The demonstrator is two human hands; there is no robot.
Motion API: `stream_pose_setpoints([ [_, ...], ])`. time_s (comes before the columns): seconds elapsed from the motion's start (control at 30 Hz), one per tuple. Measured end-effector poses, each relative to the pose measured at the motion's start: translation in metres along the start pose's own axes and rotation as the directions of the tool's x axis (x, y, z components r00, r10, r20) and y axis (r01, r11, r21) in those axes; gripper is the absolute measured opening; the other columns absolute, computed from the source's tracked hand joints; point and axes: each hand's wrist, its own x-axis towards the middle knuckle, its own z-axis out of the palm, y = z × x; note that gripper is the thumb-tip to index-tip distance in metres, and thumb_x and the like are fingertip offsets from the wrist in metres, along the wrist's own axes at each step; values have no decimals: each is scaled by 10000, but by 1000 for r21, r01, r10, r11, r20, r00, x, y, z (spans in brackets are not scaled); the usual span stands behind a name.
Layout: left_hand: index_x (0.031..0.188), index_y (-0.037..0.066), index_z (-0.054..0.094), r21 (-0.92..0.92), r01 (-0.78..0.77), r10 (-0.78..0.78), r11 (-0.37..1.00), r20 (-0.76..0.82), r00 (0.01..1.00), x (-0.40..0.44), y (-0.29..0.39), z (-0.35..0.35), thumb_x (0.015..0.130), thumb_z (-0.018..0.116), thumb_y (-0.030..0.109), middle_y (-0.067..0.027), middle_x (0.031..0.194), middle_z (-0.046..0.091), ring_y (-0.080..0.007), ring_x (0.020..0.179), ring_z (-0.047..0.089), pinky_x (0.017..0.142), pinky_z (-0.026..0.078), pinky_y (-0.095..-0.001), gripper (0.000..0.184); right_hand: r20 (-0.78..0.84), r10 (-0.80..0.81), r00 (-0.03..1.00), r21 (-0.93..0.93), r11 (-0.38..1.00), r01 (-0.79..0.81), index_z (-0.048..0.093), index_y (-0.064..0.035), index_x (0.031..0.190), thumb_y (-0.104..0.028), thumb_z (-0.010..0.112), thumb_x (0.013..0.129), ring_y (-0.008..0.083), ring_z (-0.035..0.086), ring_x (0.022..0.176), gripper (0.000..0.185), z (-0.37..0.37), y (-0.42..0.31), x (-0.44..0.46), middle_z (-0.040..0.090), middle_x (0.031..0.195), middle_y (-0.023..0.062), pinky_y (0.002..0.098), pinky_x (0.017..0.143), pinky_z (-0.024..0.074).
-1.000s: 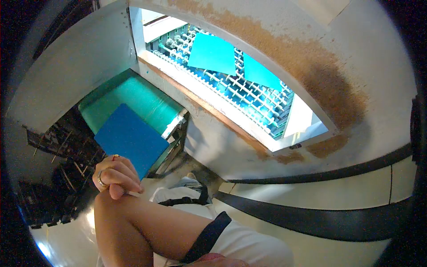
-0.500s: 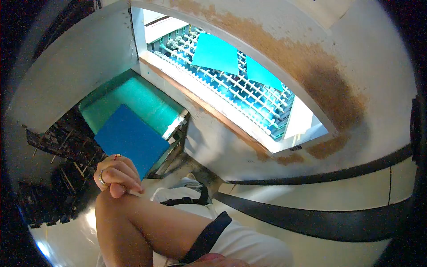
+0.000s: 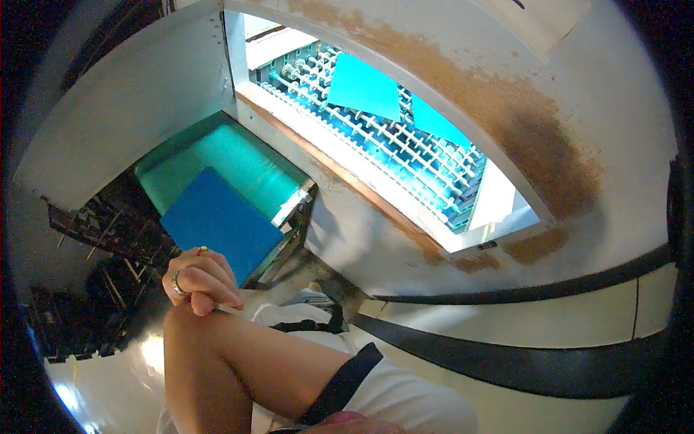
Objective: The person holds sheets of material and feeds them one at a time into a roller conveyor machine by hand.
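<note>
Behind one window (image 3: 235, 50) lie two turquoise sheets (image 3: 363, 87); near one blue board (image 3: 220, 220), one hand (image 3: 196, 281) has curled fingers (image 3: 217, 283), hold unclear.

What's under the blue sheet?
Under the blue sheet seems to be the green surface, which shows past the sheet's far edges. The sheet covers whatever lies right beneath it, so I can't tell if anything else is hiding there.

A brightly lit window (image 3: 347, 160) stood in the pale wall (image 3: 350, 224); brown stains (image 3: 538, 148) ran along the window's upper edge.
</note>
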Motion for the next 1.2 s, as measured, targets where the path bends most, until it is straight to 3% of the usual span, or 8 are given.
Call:
stream_pose_setpoints([
  [0.3,618,100,565,29,64,-62,998,-64,996,-6,-4,6,805,474,430,-4,567,579,-112,447,528,375,394,-222,390,-6,38,999,-62,997,-39,618,-88,929,-321,570,758,234,578,770,293,-2,5,5,615,888,108,355,700,457],
  [0.4,635,91,575,-72,114,-122,991,-111,986,-6,0,6,806,486,415,-10,573,582,-112,454,531,383,400,-223,376,-14,51,999,-77,996,-52,619,-90,926,-321,569,757,235,578,766,290,-4,4,4,615,884,107,355,696,457],
  [0.47,650,84,585,-79,47,-48,996,-5,999,-2,-1,1,809,498,395,-15,585,588,-113,464,535,396,412,-227,359,-14,59,998,-89,994,-60,620,-92,923,-321,569,756,236,578,763,288,-4,5,5,616,881,106,356,694,457],
  [0.7,659,83,588,-28,39,-40,999,-22,999,-8,-5,1,818,500,381,-16,597,594,-117,475,543,412,424,-227,349,-8,79,997,-127,989,-80,624,-97,914,-322,567,753,238,578,752,282,2,12,13,617,870,104,358,686,457],
  [0.77,659,84,585,-119,112,-115,987,-21,993,-13,-3,2,820,496,380,-12,599,596,-115,472,541,408,422,-227,349,-4,88,996,-138,987,-87,625,-99,912,-322,567,753,239,578,749,280,1,11,13,618,868,103,359,684,457],
  [0.87,656,82,579,-48,37,-39,998,-41,998,-13,-4,3,819,495,382,-8,591,596,-116,466,537,407,421,-230,351,-5,92,996,-151,984,-91,626,-101,908,-323,566,751,240,578,745,278,4,13,18,618,863,102,360,681,457],
  [1.0,649,83,573,-65,66,-67,996,-22,997,-15,-5,4,813,506,381,-8,581,596,-120,462,536,407,421,-233,347,5,98,995,-174,980,-96,628,-105,903,-323,565,750,241,578,739,274,8,16,25,619,857,101,361,676,457],
  [1.2,644,77,580,-34,47,-51,998,-114,992,-18,-6,11,819,532,342,-12,582,600,-131,467,539,408,421,-236,322,27,104,994,-209,973,-96,631,-109,895,-324,564,748,243,578,730,269,14,17,34,620,848,98,363,670,457],
])
